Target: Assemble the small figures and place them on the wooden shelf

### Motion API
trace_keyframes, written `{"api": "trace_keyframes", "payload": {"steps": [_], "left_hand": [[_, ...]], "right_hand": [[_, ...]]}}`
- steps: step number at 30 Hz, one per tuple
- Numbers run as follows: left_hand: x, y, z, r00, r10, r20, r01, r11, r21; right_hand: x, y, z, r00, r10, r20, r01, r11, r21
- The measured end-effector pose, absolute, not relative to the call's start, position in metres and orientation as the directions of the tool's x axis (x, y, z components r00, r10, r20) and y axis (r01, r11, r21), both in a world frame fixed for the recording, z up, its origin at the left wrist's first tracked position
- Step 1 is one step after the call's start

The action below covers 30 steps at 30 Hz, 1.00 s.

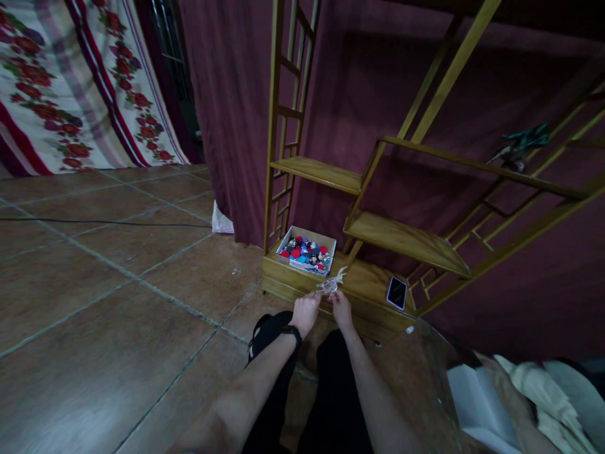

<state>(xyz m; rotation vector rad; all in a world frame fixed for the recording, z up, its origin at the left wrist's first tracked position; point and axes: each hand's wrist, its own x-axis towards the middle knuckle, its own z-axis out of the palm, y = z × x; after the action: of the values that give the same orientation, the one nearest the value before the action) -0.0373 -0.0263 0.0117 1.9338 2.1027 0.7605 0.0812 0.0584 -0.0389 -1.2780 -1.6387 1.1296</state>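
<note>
My left hand, with a dark band on its wrist, and my right hand are close together in front of the low wooden shelf unit. Between them, fingers of both closed on it, is a small clear, shiny plastic wrapper with a pale, pointed end sticking up to the right. What the wrapper contains is too small to make out. Just beyond my hands, an open cardboard box sits on the unit's bottom ledge. It is full of small round pieces in red, blue, black and white.
A phone lies on the ledge to the right. Stepped wooden shelves rise above it, before a maroon curtain. A black cable crosses the tiled floor at left. A white box and pale cloth are at lower right.
</note>
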Motion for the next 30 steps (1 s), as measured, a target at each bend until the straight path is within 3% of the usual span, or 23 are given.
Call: {"api": "trace_keyframes", "payload": {"steps": [7, 11, 18, 30], "left_hand": [[-0.039, -0.023, 0.02, 0.168, 0.955, 0.243, 0.971, -0.203, 0.129], [-0.043, -0.019, 0.019, 0.23, 0.93, 0.287, 0.97, -0.243, 0.009], [-0.046, -0.016, 0.015, 0.244, 0.916, 0.317, 0.967, -0.253, -0.014], [-0.046, -0.021, 0.011, 0.273, 0.893, 0.357, 0.96, -0.28, -0.034]], "right_hand": [[0.089, 0.065, -0.041, -0.161, 0.984, 0.073, 0.421, 0.135, -0.897], [0.089, 0.069, -0.043, -0.173, 0.98, 0.098, 0.49, 0.172, -0.854], [0.087, 0.075, -0.049, -0.127, 0.981, 0.148, 0.568, 0.194, -0.8], [0.089, 0.071, -0.047, -0.133, 0.971, 0.196, 0.421, 0.235, -0.876]]}}
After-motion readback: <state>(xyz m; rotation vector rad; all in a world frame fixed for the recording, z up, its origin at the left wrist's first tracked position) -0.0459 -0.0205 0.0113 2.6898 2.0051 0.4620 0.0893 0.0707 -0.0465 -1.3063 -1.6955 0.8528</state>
